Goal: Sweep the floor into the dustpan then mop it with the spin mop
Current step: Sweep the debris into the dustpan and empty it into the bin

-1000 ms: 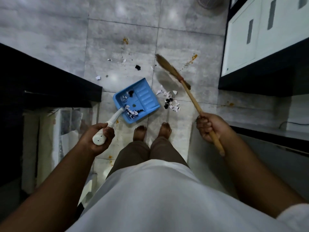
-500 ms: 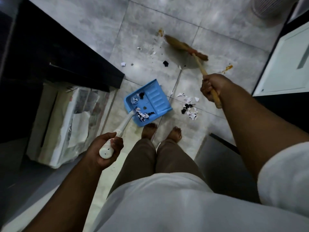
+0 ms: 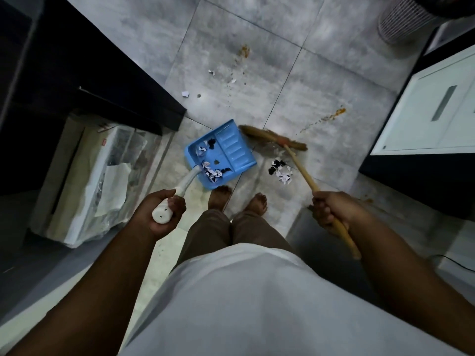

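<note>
The person stands barefoot on a grey tiled floor. The left hand grips the white handle end of the blue dustpan, fingers curled round it. The dustpan lies on the floor just ahead of the left foot; its long axis runs from the handle, near left, to the open lip, far right. Torn black-and-white paper scraps sit inside it.

The right hand grips the wooden stick of the broom. The stick slants from the near right up to the bristle head, which lies crosswise on the floor just beyond the dustpan lip. The bristles are motion-blurred. A pile of paper bits lies on the tile between dustpan and stick.

Farther off, small white scraps and orange-brown crumbs are scattered. A dark counter and a wrapped box stand left; white cabinets stand right. A ribbed bin is cut off at the top edge.
</note>
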Demonstrator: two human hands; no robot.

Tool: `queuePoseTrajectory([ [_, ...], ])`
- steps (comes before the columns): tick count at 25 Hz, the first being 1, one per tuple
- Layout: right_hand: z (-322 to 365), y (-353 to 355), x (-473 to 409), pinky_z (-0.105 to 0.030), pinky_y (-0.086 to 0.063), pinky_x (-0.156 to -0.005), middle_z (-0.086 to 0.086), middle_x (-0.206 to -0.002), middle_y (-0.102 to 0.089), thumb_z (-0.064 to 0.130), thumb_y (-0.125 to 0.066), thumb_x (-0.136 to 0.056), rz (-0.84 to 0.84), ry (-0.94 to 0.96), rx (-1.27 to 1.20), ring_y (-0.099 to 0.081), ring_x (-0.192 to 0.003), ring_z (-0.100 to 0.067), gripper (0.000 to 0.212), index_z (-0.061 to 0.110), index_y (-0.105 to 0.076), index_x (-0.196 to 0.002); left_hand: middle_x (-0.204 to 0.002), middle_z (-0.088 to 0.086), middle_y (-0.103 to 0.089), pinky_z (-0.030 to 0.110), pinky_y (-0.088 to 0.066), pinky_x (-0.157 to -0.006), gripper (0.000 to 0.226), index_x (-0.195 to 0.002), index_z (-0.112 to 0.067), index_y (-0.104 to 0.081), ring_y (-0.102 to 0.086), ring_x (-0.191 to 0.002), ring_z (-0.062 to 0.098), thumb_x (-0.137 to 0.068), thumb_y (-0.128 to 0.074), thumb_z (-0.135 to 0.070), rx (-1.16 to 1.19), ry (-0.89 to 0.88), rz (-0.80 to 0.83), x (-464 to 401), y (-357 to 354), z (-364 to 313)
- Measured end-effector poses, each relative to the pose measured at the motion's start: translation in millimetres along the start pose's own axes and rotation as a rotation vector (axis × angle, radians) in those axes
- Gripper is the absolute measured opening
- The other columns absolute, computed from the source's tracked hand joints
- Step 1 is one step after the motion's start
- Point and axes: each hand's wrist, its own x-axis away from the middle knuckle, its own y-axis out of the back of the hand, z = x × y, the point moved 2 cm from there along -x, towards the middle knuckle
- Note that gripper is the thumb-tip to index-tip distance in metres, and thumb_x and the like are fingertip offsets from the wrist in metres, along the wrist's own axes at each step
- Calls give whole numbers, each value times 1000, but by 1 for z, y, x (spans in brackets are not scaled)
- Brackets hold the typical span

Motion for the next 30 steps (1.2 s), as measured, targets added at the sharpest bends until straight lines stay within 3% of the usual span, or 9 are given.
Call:
queuePoseTrajectory([
  [3, 13, -8, 10, -14, -23, -26, 4, -41, -34, 23, -45, -101, -3, 73, 27, -29, -28, -5, 33, 16, -42, -69, -57, 1, -46, 10, -44, -38, 39, -87, -5, -46, -49, -37, 8, -54, -65, 2, 1, -13, 17, 2, -2, -4],
  [7, 70, -49, -13, -12, -21, -27, 6, -39, -33, 18, -43, -101, 28, 206, 12, -29, -28, -4, 29, 16, -40, -72, -58, 0, -46, 11, -45, -38, 17, -92, -4, -46, -49, -38, 6, -77, -53, -9, 15, -19, -6, 0, 7, -8],
  [13, 140, -115, -50, -14, -25, -31, 6, -40, -38, 16, -42, -99, -20, 249, 134, -31, -30, -6, 24, 16, -43, -76, -57, 0, -47, 11, -45, -37, 9, -86, -8, -45, -49, -37, 7, -83, -48, -16, 61, 15, 18, 3, 29, -10],
  [18, 98, -106, -26, -13, -22, -29, 3, -38, -34, 15, -43, -100, -87, 232, 256, -27, -29, -8, 26, 14, -42, -74, -54, 0, -47, 12, -45, -37, 14, -80, -9, -44, -49, -36, 7, -89, -45, -19, 69, 43, 26, 7, 36, -15],
  [23, 49, -72, 20, -13, -22, -28, 5, -40, -34, 20, -45, -101, -53, 160, 205, -28, -29, -5, 26, 14, -43, -75, -54, 0, -46, 12, -44, -36, 25, -81, -8, -44, -48, -35, 7, -98, -37, -24, 87, 40, 33, 10, 38, -20],
  [30, 118, -133, -34, -13, -22, -29, 5, -39, -35, 14, -40, -100, -35, 271, 177, -29, -29, -6, 25, 16, -42, -76, -56, 2, -47, 13, -44, -35, 16, -86, -5, -45, -50, -38, 8, -94, -41, -19, 76, 21, 26, 8, 47, -27],
])
